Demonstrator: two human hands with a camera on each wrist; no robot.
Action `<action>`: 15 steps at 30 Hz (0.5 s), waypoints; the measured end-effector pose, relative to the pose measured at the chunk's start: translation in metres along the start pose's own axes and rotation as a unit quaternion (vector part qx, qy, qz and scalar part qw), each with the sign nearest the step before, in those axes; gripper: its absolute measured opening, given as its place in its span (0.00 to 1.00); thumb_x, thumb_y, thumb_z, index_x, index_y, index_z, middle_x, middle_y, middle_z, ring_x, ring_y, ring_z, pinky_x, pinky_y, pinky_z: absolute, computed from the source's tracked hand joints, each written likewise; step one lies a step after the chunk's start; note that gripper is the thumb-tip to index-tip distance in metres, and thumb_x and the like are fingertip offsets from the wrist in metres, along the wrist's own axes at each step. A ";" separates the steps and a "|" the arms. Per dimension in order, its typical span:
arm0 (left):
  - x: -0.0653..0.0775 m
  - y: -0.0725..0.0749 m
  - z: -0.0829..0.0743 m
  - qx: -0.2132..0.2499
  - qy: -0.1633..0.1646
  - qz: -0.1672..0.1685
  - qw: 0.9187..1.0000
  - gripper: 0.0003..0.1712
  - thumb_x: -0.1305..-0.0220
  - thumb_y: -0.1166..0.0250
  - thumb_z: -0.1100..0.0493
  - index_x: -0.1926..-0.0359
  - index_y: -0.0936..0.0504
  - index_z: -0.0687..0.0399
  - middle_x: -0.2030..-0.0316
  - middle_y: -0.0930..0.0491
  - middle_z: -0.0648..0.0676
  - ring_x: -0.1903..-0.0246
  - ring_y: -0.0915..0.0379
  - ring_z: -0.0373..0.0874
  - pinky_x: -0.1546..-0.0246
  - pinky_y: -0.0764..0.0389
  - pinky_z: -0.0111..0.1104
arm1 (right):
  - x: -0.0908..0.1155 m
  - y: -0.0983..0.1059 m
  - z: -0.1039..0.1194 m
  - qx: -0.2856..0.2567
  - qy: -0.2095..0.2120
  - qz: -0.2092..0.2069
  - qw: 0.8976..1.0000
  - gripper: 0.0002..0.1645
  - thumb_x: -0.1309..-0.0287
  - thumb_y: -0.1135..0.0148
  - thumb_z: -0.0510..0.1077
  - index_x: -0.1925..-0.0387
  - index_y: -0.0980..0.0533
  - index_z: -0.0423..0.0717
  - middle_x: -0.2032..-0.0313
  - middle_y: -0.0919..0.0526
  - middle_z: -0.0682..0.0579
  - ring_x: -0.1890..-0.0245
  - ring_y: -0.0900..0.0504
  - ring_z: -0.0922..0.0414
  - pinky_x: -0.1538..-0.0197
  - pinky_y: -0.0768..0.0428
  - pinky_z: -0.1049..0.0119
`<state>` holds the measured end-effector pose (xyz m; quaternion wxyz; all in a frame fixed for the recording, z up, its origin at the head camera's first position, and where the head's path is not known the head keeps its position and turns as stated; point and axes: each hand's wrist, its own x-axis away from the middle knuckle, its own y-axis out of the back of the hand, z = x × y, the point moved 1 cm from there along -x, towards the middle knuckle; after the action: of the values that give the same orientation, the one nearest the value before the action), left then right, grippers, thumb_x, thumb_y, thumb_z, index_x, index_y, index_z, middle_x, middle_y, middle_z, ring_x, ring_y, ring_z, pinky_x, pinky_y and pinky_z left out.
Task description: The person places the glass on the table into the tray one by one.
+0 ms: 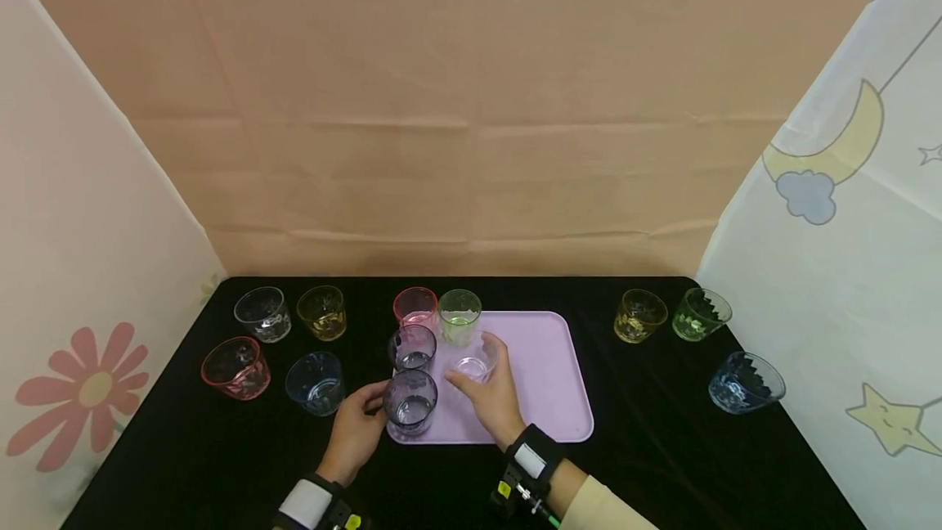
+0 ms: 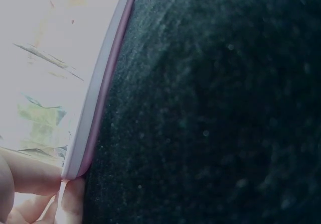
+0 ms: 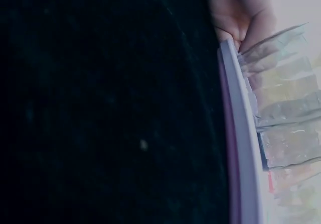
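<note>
A lilac tray lies on the black-covered table. My right hand grips a clear glass over the tray, thumb on its near left side and fingers round its right. At the tray's left front corner, my left hand holds the left side of a smoky grey glass. Its fingers are right at the tray corner in the left wrist view. Behind that glass stand a second grey glass, a red glass and a green glass, along the tray's left part.
Left of the tray stand a clear glass, a yellow glass, a red glass and a blue glass. To the right are a yellow glass, a green glass and a blue glass. Cloth walls enclose the table.
</note>
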<state>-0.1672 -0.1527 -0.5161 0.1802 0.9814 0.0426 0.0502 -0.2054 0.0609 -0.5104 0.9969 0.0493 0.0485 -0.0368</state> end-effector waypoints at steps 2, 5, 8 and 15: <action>0.001 0.000 0.000 0.002 -0.005 -0.002 1.000 0.19 0.37 0.39 0.74 0.44 0.20 0.70 0.49 0.18 0.66 0.49 0.21 0.57 0.59 0.20 0.32 | 0.001 -0.001 -0.001 0.000 0.007 0.000 1.000 0.49 0.48 0.23 0.37 0.30 0.40 0.37 0.30 0.36 0.35 0.28 0.40 0.39 0.27 0.45 0.40; 0.001 -0.001 -0.001 0.007 -0.011 -0.004 1.000 0.20 0.38 0.40 0.75 0.45 0.20 0.71 0.50 0.17 0.66 0.50 0.21 0.56 0.61 0.21 0.30 | 0.001 -0.003 -0.002 0.001 0.017 -0.003 1.000 0.48 0.48 0.22 0.38 0.31 0.39 0.39 0.32 0.33 0.37 0.29 0.37 0.41 0.27 0.43 0.41; 0.002 -0.001 -0.001 0.009 -0.015 -0.003 1.000 0.20 0.38 0.41 0.75 0.45 0.20 0.72 0.50 0.17 0.66 0.50 0.21 0.56 0.62 0.21 0.28 | 0.001 -0.005 -0.003 -0.001 0.020 -0.005 1.000 0.48 0.49 0.22 0.38 0.32 0.39 0.39 0.32 0.32 0.37 0.30 0.36 0.41 0.27 0.43 0.41; 0.001 -0.001 0.000 0.010 -0.018 -0.004 1.000 0.19 0.38 0.40 0.75 0.45 0.20 0.72 0.51 0.17 0.66 0.50 0.21 0.57 0.62 0.21 0.28 | 0.000 -0.008 -0.003 -0.005 0.009 0.001 1.000 0.50 0.48 0.22 0.39 0.30 0.41 0.39 0.29 0.37 0.34 0.27 0.41 0.39 0.26 0.45 0.40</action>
<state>-0.1659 -0.1514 -0.5169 0.1712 0.9838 0.0433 0.0310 -0.2059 0.0536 -0.5143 0.9967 0.0444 0.0580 -0.0350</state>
